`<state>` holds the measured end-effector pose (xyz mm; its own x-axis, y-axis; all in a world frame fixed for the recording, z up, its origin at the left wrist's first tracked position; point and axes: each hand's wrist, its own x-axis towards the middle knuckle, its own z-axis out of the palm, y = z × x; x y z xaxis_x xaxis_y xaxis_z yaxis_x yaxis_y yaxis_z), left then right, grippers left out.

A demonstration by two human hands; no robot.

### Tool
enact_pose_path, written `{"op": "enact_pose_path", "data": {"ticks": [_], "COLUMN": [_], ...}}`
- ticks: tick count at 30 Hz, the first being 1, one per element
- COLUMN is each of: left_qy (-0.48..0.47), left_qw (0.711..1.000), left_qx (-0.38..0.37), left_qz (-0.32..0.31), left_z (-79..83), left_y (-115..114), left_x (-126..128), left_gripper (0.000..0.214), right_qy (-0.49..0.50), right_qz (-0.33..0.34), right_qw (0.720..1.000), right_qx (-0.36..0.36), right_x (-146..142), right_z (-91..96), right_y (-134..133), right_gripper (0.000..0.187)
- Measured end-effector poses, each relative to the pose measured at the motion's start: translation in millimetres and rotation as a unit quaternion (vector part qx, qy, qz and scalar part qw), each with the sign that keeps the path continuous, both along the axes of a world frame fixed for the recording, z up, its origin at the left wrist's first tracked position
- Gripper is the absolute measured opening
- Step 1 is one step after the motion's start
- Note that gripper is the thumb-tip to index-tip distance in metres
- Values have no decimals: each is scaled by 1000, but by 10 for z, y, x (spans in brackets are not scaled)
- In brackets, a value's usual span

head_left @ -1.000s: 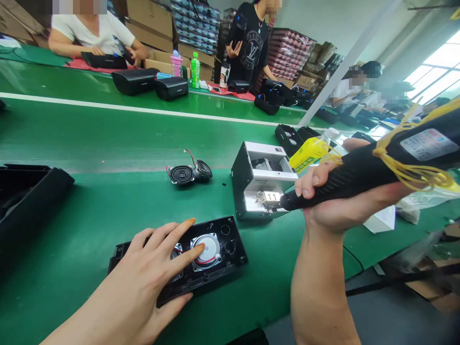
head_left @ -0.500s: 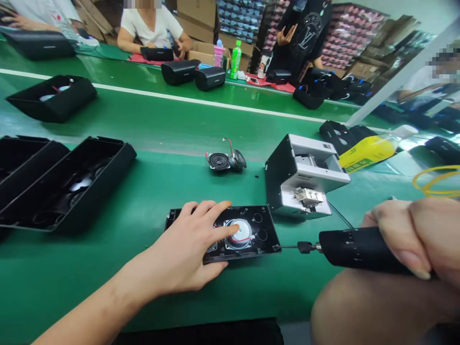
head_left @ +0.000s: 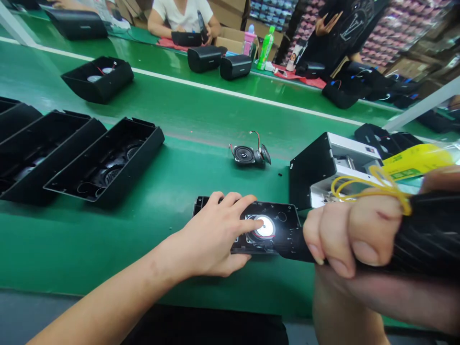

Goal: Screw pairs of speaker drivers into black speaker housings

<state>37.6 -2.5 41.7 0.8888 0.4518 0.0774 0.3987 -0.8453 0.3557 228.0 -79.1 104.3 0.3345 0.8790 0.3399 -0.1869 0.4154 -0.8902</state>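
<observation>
My left hand (head_left: 215, 235) lies spread on a black speaker panel (head_left: 283, 220) on the green bench, its index finger pressing the shiny round driver (head_left: 266, 227) set into the panel. My right hand (head_left: 345, 235) is wrapped round a black electric screwdriver (head_left: 427, 235), held close to the camera with its front end over the panel's right edge; the bit is hidden. A yellow cord (head_left: 370, 184) loops over that hand.
A grey and black screw feeder box (head_left: 312, 165) stands just behind the panel. Two loose small speakers (head_left: 251, 154) with wires lie further back. Several open black housings (head_left: 108, 163) sit at left. Other people work across the green belt (head_left: 179, 105).
My right hand swung the screwdriver from the feeder box down to the panel's right edge and closer to the camera. My left hand stayed on the driver. The view shifted left.
</observation>
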Motion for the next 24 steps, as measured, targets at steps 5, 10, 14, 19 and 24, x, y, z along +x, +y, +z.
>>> {"op": "enact_pose_path", "data": {"ticks": [5, 10, 14, 19, 24], "left_qy": [-1, -8, -9, -8, -12], "left_qw": [1000, 1000, 1000, 1000, 1000], "left_qx": [-3, 0, 0, -8, -10], "left_qz": [1, -2, 1, 1, 2], "left_z": [22, 11, 16, 44, 32], "left_y": [8, 9, 7, 7, 9], "left_x": [9, 6, 5, 0, -5], "left_gripper": [46, 44, 43, 44, 46], "right_qy": [18, 28, 31, 24, 31], "right_qz": [45, 102, 93, 93, 92], "right_qw": [997, 994, 995, 995, 995], "right_qx": [55, 37, 21, 7, 28], "right_x": [-13, -24, -56, -82, -67], "right_z": [-197, -234, -210, -187, -241], "right_y": [137, 184, 210, 231, 259], "right_gripper": [38, 39, 39, 32, 48]}}
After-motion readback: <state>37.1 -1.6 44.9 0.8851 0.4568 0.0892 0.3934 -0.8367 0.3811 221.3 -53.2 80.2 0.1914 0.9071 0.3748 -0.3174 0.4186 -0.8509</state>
